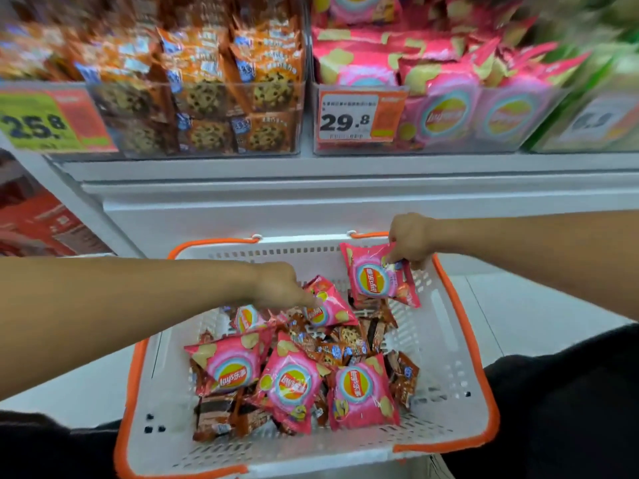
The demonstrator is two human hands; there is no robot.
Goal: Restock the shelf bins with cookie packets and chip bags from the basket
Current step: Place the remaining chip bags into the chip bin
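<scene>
Head cam looks down at a white basket [446,344] w/ orange rim, sitting in front of a white shelf unit [345,188].

Right hand [409,242] is over the basket's far right corner, fingers curled, pinching the top edge of a pink chip bag [378,280]. That bag hangs raised above the pile, tilted, near the basket's back wall.

Left hand [281,286] reaches into the basket's far middle, fingertips down on another pink chip bag [326,305]. Grip itself is hidden by the back of the hand, so can't tell if it's holding or just touching.

Basket contents: three more pink chip bags lying flat toward the near side, left [228,364], centre [290,385], right [361,392], plus one partly under the left hand. Brown cookie packets [340,345] are jumbled under and between them.

Shelf above: clear bin [214,146] w/ cookie packets stacked upright, green/orange price tag [45,121] reading 25.8 at its left. Just right of it, a bin [484,140] of pink chip bags w/ a tag [359,115] reading 29.8. Further right, a blurred bin of green bags [594,98].
</scene>
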